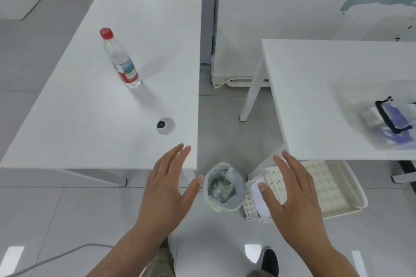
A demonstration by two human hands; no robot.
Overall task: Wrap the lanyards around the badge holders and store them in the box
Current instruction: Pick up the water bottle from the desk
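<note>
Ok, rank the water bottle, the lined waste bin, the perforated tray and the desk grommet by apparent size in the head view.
1. Perforated tray, partly hidden.
2. Water bottle and lined waste bin: look alike, unranked.
3. Desk grommet.

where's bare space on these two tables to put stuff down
Left table: bare all around the water bottle and the round grommet, widest on its near left part. Right table: bare on its left and far parts; its right edge is crowded by a blurred pile of lanyards and badge holders. Both hands hold nothing.
</note>
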